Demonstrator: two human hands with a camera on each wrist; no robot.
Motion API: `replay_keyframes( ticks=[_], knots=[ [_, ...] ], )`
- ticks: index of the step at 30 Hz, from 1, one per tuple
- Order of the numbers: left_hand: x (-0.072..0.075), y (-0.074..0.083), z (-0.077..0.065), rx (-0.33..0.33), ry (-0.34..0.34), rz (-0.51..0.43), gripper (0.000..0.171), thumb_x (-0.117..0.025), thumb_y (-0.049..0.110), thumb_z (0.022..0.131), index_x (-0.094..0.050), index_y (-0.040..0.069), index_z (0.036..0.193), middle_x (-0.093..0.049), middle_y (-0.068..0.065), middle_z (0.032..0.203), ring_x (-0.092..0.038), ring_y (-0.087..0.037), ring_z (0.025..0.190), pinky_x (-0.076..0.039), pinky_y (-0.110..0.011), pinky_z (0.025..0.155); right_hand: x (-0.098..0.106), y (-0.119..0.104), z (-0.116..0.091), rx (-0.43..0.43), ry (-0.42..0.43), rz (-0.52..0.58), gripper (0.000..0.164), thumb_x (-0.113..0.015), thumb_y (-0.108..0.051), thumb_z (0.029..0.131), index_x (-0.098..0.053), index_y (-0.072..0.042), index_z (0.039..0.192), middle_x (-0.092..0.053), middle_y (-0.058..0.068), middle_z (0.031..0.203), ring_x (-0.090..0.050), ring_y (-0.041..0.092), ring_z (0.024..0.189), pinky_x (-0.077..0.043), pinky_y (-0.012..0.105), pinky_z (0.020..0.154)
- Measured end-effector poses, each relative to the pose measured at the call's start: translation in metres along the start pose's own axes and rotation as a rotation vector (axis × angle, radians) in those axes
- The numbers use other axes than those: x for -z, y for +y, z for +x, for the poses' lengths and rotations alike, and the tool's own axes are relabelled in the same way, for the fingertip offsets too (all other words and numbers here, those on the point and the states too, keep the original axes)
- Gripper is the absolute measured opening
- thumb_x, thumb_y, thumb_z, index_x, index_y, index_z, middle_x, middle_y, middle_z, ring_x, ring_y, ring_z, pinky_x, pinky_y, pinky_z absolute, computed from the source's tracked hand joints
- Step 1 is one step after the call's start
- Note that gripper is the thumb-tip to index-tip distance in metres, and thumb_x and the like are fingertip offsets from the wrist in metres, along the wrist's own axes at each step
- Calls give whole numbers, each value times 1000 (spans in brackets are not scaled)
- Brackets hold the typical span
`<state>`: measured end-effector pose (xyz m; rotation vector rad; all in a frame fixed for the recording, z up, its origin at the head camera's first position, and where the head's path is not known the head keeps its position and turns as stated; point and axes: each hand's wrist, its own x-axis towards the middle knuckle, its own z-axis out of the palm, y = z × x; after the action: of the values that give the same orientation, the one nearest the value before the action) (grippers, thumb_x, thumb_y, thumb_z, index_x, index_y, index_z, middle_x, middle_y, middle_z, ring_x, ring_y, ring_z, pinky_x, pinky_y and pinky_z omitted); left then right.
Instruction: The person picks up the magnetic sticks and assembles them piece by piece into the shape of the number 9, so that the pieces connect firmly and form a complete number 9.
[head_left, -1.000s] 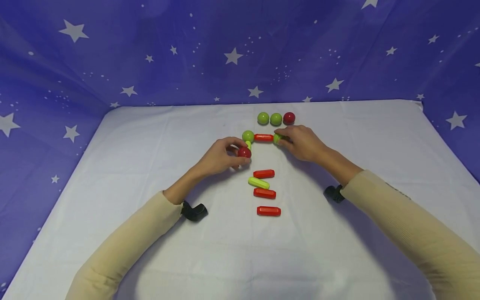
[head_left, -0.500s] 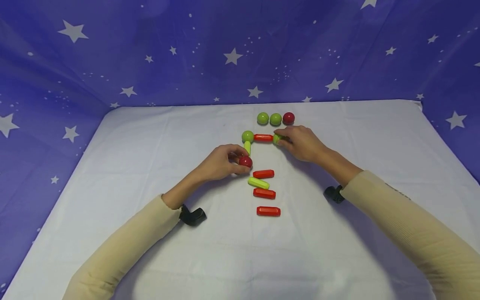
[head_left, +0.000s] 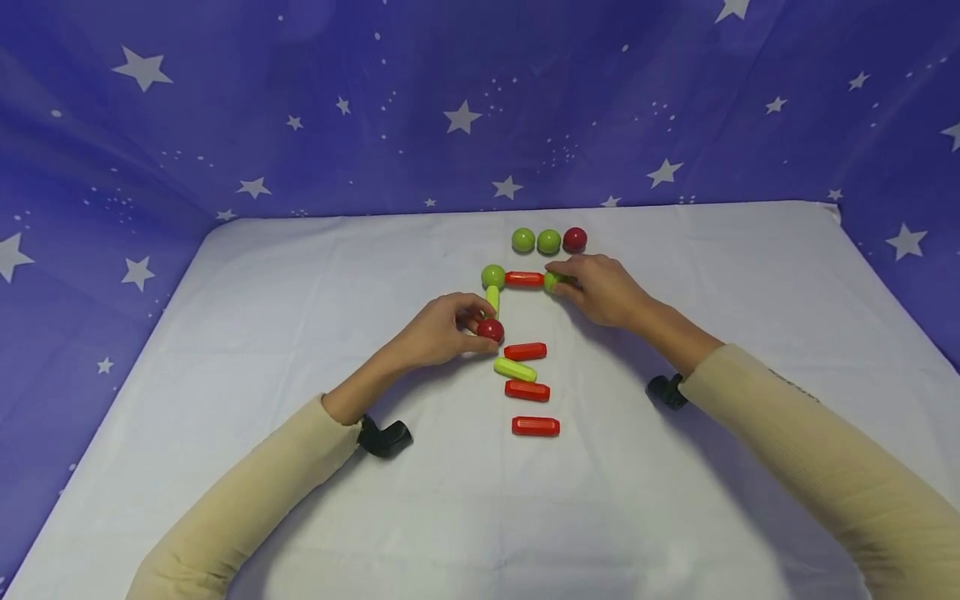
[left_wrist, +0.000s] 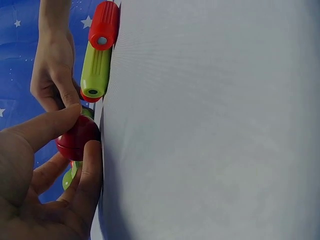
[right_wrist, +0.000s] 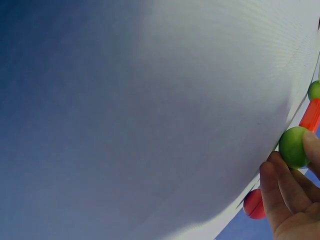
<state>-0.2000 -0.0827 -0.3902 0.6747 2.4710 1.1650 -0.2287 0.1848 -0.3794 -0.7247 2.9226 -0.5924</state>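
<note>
My left hand (head_left: 441, 333) pinches a shiny red ball (head_left: 491, 331) between thumb and fingers, low over the white cloth. This ball sits at the near end of a yellow-green rod (head_left: 492, 298), whose far end meets a green ball (head_left: 492, 277). From that corner ball a red rod (head_left: 524, 279) runs right to a second green ball (right_wrist: 292, 147). Thumb and fingers of my right hand (head_left: 606, 290) pinch this second ball and partly cover it in the head view. The left wrist view shows the red ball (left_wrist: 79, 137) gripped close beside the cloth.
Behind the joined pieces stand two loose green balls (head_left: 523, 241) and a red ball (head_left: 575, 240) in a row. Nearer lie three loose red rods (head_left: 536, 427) and one yellow-green rod (head_left: 515, 370). A starry blue backdrop (head_left: 360, 108) rises behind the white-covered table (head_left: 600, 500).
My left hand has drawn the red ball toward me, and more of the yellow-green rod shows between it and the corner ball. The right hand has stayed on its green ball.
</note>
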Motion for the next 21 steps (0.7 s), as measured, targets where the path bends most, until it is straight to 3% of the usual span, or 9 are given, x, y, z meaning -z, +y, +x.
replay_keyframes(
  ticks=[6, 11, 16, 21],
  knots=[
    [1, 0, 3, 11, -39, 26, 55, -84, 20, 80, -61, 9, 128, -62, -9, 112, -58, -23, 99, -49, -36, 86, -1, 0, 0, 7, 13, 1, 40, -68, -11, 94, -61, 1, 131, -69, 15, 112, -62, 29, 97, -47, 49, 95],
    [7, 4, 9, 22, -136, 43, 65, -82, 23, 81, -54, 12, 139, -58, -12, 121, -56, -26, 105, -49, -37, 88, 1, 0, 1, 0, 10, -2, 41, -69, -12, 93, -62, 0, 131, -68, 14, 113, -62, 29, 99, -46, 49, 97],
    [12, 13, 12, 90, -239, 92, 64, -80, 23, 84, -54, 13, 141, -55, -13, 125, -54, -27, 110, -49, -37, 90, 1, -1, 1, -8, 3, 0, 41, -69, -12, 93, -62, -1, 132, -68, 14, 113, -62, 30, 100, -45, 49, 98],
    [12, 16, 16, 104, -268, 147, 58, -79, 21, 84, -57, 13, 137, -56, -12, 120, -53, -26, 107, -49, -35, 88, 1, -1, 0, -6, 2, 3, 41, -69, -12, 93, -61, 0, 132, -68, 14, 113, -62, 29, 99, -46, 49, 97]
  ],
)
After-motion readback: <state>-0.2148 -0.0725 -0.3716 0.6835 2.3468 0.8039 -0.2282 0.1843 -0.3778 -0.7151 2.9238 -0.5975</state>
